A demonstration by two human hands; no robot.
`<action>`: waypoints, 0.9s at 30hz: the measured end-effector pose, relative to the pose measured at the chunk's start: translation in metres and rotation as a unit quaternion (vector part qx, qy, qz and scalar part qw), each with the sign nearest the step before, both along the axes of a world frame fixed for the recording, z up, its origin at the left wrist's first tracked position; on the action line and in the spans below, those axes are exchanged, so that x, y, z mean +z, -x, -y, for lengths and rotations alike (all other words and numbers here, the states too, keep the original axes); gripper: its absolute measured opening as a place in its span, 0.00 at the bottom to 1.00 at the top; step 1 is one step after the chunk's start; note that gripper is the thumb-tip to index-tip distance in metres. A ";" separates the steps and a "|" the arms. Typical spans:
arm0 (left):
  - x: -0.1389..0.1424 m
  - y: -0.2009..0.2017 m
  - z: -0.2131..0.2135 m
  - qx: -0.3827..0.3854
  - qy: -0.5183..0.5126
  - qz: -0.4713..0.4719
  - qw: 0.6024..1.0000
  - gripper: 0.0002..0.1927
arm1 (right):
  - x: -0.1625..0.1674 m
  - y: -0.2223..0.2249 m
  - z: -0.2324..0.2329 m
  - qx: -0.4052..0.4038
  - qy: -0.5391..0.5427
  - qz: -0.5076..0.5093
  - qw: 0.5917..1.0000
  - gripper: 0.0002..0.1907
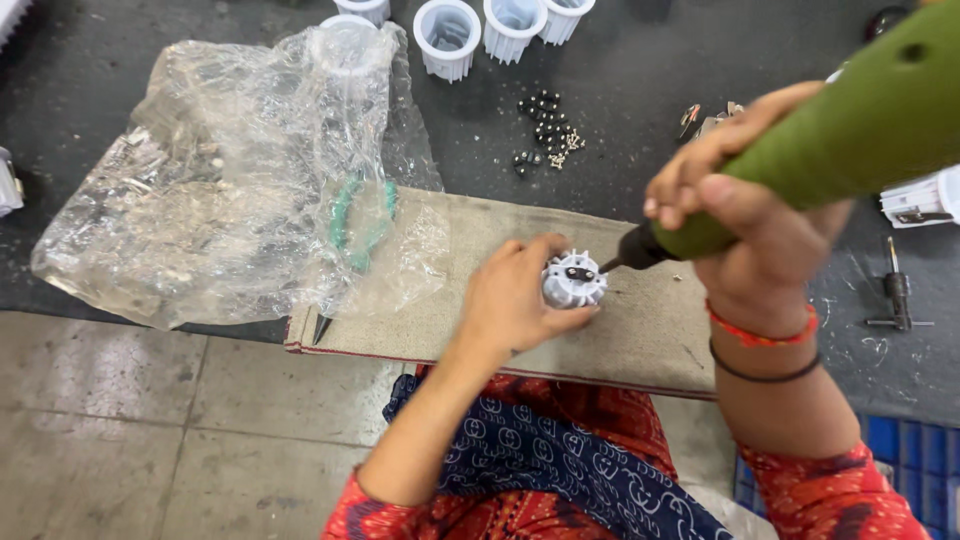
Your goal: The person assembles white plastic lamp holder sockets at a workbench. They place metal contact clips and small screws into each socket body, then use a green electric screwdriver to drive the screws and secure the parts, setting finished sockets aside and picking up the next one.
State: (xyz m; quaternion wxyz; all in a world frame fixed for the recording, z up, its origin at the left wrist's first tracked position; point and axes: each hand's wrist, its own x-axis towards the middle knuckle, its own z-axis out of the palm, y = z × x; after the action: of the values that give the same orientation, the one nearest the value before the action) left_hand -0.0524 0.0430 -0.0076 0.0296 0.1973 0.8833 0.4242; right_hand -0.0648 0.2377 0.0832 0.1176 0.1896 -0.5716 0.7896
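Risk: driver bit could skid off the screw if left hand, fingers wrapped around finned white housing, loosens while right hand clamps green screwdriver.

Single head-worn view, looking steeply down from above and close to the hands. It faces forward over the person's lap onto the near edge of the dark desk, with grey floor tiles at lower left.

A crumpled clear plastic bag lies on the dark table, overlapping the beige mat
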 end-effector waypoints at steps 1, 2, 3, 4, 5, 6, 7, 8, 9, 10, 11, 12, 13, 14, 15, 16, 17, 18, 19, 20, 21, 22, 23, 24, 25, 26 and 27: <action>0.007 0.006 0.007 -0.028 0.062 0.024 0.997 0.37 | 0.004 -0.004 -0.004 -0.009 0.003 -0.003 1.000 0.14; 0.014 0.013 0.010 -0.056 0.124 0.048 0.989 0.36 | 0.008 -0.008 -0.008 -0.018 0.005 -0.005 1.000 0.13; 0.020 0.018 0.009 -0.089 0.160 0.023 0.983 0.36 | 0.011 -0.013 -0.011 -0.026 0.003 -0.005 1.000 0.12; 0.024 0.022 0.007 -0.122 0.196 -0.002 0.973 0.36 | 0.011 -0.016 -0.012 -0.032 0.003 -0.009 0.999 0.11; 0.026 0.024 0.004 -0.155 0.232 -0.027 0.960 0.37 | 0.011 -0.018 -0.013 -0.038 0.003 -0.014 0.999 0.11; 0.026 0.024 -0.001 -0.152 0.211 -0.024 0.965 0.36 | 0.008 -0.019 -0.012 -0.040 0.006 -0.022 0.999 0.10; 0.024 0.024 -0.008 -0.149 0.192 -0.022 0.970 0.35 | 0.005 -0.021 -0.011 -0.044 0.010 -0.025 0.999 0.11; 0.020 0.024 -0.013 -0.146 0.172 -0.021 0.974 0.35 | 0.002 -0.022 -0.011 -0.048 0.014 -0.028 0.998 0.11; 0.014 0.021 -0.014 -0.122 0.124 -0.017 0.985 0.34 | -0.003 -0.024 -0.007 -0.054 0.018 -0.025 0.998 0.12; 0.006 0.014 -0.014 -0.100 0.077 -0.013 0.992 0.33 | -0.007 -0.024 -0.006 -0.053 0.019 -0.026 0.998 0.13; -0.002 0.008 -0.015 -0.080 0.030 -0.008 0.996 0.32 | -0.011 -0.025 -0.005 -0.053 0.021 -0.027 0.998 0.13; -0.010 0.002 -0.013 -0.069 -0.028 -0.031 0.997 0.32 | -0.016 -0.026 -0.004 -0.046 0.019 -0.029 0.998 0.13; -0.018 -0.004 -0.011 -0.056 -0.086 -0.053 0.993 0.31 | -0.019 -0.026 -0.003 -0.041 0.019 -0.029 0.999 0.13; -0.025 -0.007 -0.009 -0.042 -0.143 -0.073 0.986 0.31 | -0.023 -0.026 -0.003 -0.036 0.018 -0.029 0.999 0.13; -0.032 -0.009 -0.009 -0.042 -0.150 -0.071 0.985 0.30 | -0.026 -0.026 -0.003 -0.033 0.020 -0.026 0.999 0.13; -0.037 -0.011 -0.009 -0.042 -0.156 -0.069 0.984 0.30 | -0.029 -0.026 -0.002 -0.032 0.023 -0.024 0.999 0.13; -0.040 -0.012 -0.008 -0.042 -0.163 -0.069 0.983 0.30 | -0.033 -0.026 -0.002 -0.031 0.025 -0.022 0.999 0.13; -0.042 -0.012 -0.008 -0.043 -0.162 -0.068 0.983 0.30 | -0.036 -0.026 -0.001 -0.032 0.027 -0.021 0.999 0.13; -0.043 -0.013 -0.009 -0.044 -0.162 -0.068 0.983 0.30 | -0.038 -0.026 -0.002 -0.033 0.026 -0.020 0.999 0.13; -0.043 -0.012 -0.009 -0.045 -0.161 -0.068 0.983 0.30 | -0.041 -0.026 -0.002 -0.034 0.026 -0.020 0.999 0.13; -0.042 -0.011 -0.009 -0.047 -0.163 -0.066 0.983 0.30 | -0.043 -0.025 -0.003 -0.035 0.022 -0.019 0.999 0.14; -0.041 -0.010 -0.009 -0.049 -0.164 -0.063 0.983 0.30 | -0.045 -0.025 -0.003 -0.036 0.020 -0.018 0.999 0.14; -0.039 -0.010 -0.008 -0.051 -0.164 -0.060 0.983 0.30 | -0.047 -0.025 -0.004 -0.037 0.017 -0.017 0.999 0.14; -0.038 -0.010 -0.008 -0.052 -0.164 -0.061 0.983 0.30 | -0.048 -0.025 -0.004 -0.036 0.015 -0.015 0.999 0.14; -0.037 -0.009 -0.007 -0.053 -0.164 -0.062 0.983 0.31 | -0.050 -0.025 -0.005 -0.034 0.015 -0.014 0.999 0.14; -0.037 -0.009 -0.007 -0.053 -0.163 -0.063 0.983 0.31 | -0.052 -0.024 -0.005 -0.032 0.016 -0.012 0.999 0.14; -0.037 -0.009 -0.006 -0.054 -0.163 -0.061 0.983 0.31 | -0.053 -0.023 -0.005 -0.029 0.019 -0.010 0.999 0.14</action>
State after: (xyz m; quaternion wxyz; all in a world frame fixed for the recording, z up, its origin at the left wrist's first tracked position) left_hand -0.0437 0.0494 -0.0445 -0.0342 0.2726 0.7903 0.5477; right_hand -0.0413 0.2424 0.0299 0.1496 0.1788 -0.5601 0.7949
